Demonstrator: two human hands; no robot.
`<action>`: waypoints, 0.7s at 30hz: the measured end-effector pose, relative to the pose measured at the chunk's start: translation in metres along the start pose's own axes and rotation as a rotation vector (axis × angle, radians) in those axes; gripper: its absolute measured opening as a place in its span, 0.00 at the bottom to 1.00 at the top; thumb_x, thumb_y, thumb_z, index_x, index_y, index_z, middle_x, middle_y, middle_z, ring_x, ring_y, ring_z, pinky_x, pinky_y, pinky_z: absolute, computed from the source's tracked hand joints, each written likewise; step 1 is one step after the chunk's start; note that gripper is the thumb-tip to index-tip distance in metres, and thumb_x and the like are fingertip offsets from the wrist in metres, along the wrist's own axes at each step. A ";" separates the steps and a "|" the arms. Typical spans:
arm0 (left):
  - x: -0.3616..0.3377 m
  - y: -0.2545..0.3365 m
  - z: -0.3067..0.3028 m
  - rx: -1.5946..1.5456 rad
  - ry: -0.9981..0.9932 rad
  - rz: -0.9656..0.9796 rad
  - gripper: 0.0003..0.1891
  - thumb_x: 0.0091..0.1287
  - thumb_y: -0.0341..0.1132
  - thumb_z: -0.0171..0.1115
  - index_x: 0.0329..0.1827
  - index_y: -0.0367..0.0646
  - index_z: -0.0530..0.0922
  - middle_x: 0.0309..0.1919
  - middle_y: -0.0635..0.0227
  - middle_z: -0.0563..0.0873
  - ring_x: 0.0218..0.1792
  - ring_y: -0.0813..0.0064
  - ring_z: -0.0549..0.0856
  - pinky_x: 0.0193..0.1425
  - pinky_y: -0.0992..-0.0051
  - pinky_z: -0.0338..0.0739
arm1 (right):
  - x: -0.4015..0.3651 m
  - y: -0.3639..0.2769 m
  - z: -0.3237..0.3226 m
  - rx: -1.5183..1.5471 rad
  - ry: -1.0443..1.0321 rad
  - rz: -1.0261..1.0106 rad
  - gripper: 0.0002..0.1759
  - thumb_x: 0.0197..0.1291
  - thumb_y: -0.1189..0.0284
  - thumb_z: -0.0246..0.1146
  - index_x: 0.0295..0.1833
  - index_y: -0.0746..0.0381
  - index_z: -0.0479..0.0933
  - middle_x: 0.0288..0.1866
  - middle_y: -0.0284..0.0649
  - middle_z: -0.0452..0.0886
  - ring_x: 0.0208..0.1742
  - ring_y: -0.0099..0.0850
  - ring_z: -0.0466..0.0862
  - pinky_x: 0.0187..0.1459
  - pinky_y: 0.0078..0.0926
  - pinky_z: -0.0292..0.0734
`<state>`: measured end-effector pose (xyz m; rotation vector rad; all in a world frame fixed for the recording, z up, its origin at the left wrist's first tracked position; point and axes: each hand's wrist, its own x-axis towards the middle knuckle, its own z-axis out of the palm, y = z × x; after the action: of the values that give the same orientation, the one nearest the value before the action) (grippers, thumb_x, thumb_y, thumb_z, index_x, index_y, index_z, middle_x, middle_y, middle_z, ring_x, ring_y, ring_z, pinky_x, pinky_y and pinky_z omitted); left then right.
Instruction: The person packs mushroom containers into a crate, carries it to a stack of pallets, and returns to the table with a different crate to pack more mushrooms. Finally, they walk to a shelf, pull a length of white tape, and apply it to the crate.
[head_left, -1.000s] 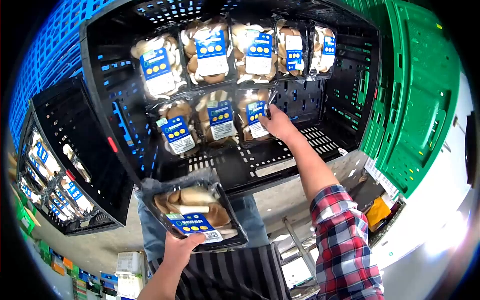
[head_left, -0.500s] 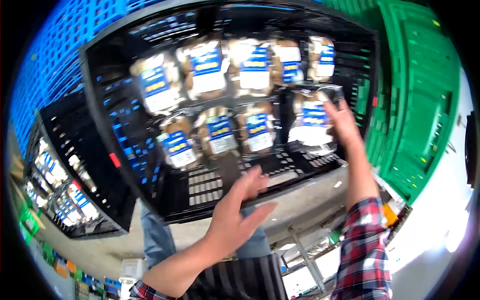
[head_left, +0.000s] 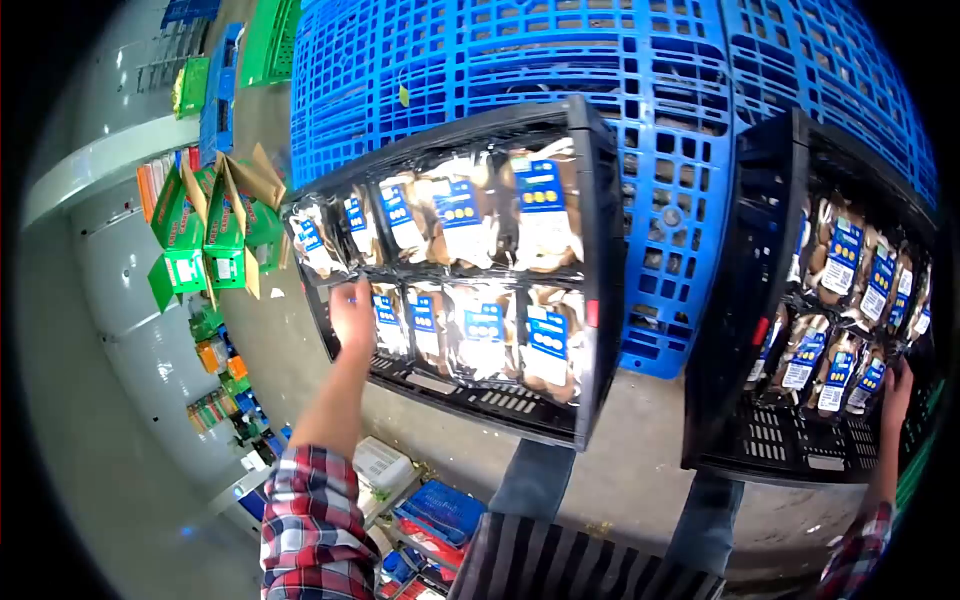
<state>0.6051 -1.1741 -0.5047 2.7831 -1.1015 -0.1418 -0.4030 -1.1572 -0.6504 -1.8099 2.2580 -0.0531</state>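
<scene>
My left hand (head_left: 350,318) is over the lower left end of a black crate (head_left: 592,300), against packs of mushrooms with blue and white labels. Its fingertips are blurred, and whether they grip a pack is unclear. Two rows of these packs lie in that crate, among them a large pack (head_left: 545,205) at the upper right. On the far right, my right hand (head_left: 897,395) reaches into a second black crate (head_left: 790,215), beside a mushroom pack (head_left: 865,385) in the lower row. Its fingers are partly hidden at the pack's edge.
Blue plastic pallets (head_left: 670,220) lie under and behind the crates. Open green cartons (head_left: 225,220) stand on the floor at the left. Below are a blue basket (head_left: 442,512) and a white box (head_left: 382,465). The person's legs and striped apron (head_left: 560,565) are at the bottom.
The view has swung left, bringing the other crate to the middle. My left hand has moved from the first crate's front edge to this one. My right hand remains at the first crate.
</scene>
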 end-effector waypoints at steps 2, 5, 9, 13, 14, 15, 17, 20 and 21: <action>0.046 -0.010 -0.002 0.300 0.007 -0.053 0.25 0.57 0.53 0.59 0.37 0.34 0.72 0.36 0.51 0.79 0.37 0.55 0.79 0.44 0.61 0.73 | -0.024 -0.074 -0.050 0.216 -0.154 0.163 0.15 0.64 0.68 0.53 0.53 0.64 0.70 0.39 0.37 0.75 0.31 0.23 0.73 0.32 0.18 0.68; 0.076 0.002 0.005 0.575 -0.060 -0.067 0.30 0.58 0.57 0.54 0.44 0.33 0.71 0.43 0.47 0.78 0.44 0.51 0.79 0.47 0.59 0.74 | -0.080 -0.109 -0.096 0.408 -0.257 0.372 0.11 0.66 0.67 0.49 0.48 0.61 0.72 0.20 0.27 0.67 0.15 0.13 0.59 0.14 0.13 0.50; 0.101 -0.019 0.014 0.651 -0.200 0.012 0.19 0.63 0.47 0.49 0.41 0.38 0.73 0.35 0.52 0.83 0.39 0.51 0.82 0.44 0.59 0.75 | -0.132 -0.185 -0.141 0.447 -0.188 0.424 0.11 0.65 0.66 0.51 0.45 0.60 0.73 0.16 0.26 0.61 0.13 0.12 0.57 0.13 0.12 0.49; 0.077 -0.033 -0.014 0.313 -0.196 0.249 0.16 0.64 0.43 0.48 0.32 0.38 0.73 0.28 0.48 0.80 0.34 0.51 0.80 0.37 0.57 0.70 | -0.129 -0.335 -0.175 0.492 0.035 0.456 0.12 0.65 0.65 0.52 0.46 0.60 0.74 0.16 0.23 0.60 0.15 0.11 0.56 0.16 0.11 0.47; 0.054 -0.015 -0.031 0.043 -0.190 0.232 0.14 0.64 0.40 0.50 0.28 0.36 0.71 0.25 0.48 0.78 0.28 0.52 0.78 0.33 0.60 0.68 | -0.126 -0.389 -0.184 0.481 -0.001 0.391 0.10 0.64 0.66 0.53 0.44 0.59 0.74 0.17 0.23 0.62 0.16 0.11 0.57 0.16 0.11 0.48; 0.034 -0.002 -0.048 -0.092 -0.239 0.228 0.13 0.64 0.37 0.52 0.26 0.36 0.69 0.20 0.51 0.75 0.22 0.57 0.73 0.30 0.64 0.67 | -0.142 -0.397 -0.181 0.648 -0.037 0.447 0.09 0.64 0.66 0.54 0.42 0.59 0.74 0.19 0.25 0.65 0.17 0.13 0.60 0.18 0.10 0.52; -0.025 0.044 -0.087 -0.314 -0.355 0.255 0.14 0.63 0.30 0.54 0.20 0.37 0.65 0.14 0.60 0.65 0.16 0.71 0.65 0.23 0.71 0.61 | -0.150 -0.517 -0.196 0.727 -0.552 0.521 0.11 0.60 0.68 0.57 0.45 0.62 0.74 0.30 0.34 0.78 0.33 0.24 0.80 0.35 0.19 0.76; -0.132 0.109 -0.111 -0.312 -0.431 0.843 0.12 0.56 0.25 0.55 0.16 0.41 0.66 0.12 0.65 0.66 0.12 0.66 0.66 0.16 0.67 0.56 | -0.156 -0.574 -0.160 1.327 -1.060 -0.037 0.49 0.50 0.74 0.66 0.71 0.59 0.41 0.66 0.45 0.60 0.66 0.38 0.62 0.62 0.36 0.61; -0.167 0.140 -0.118 -0.181 -0.587 1.008 0.10 0.51 0.28 0.57 0.16 0.45 0.67 0.13 0.67 0.68 0.13 0.64 0.69 0.15 0.65 0.59 | -0.158 -0.584 -0.162 1.348 -1.011 -0.066 0.53 0.50 0.74 0.67 0.72 0.59 0.35 0.68 0.47 0.56 0.68 0.37 0.59 0.63 0.37 0.58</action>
<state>0.4063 -1.1493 -0.3595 1.7438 -2.3025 -0.8850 0.1521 -1.1588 -0.3608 -0.7934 0.9241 -0.4294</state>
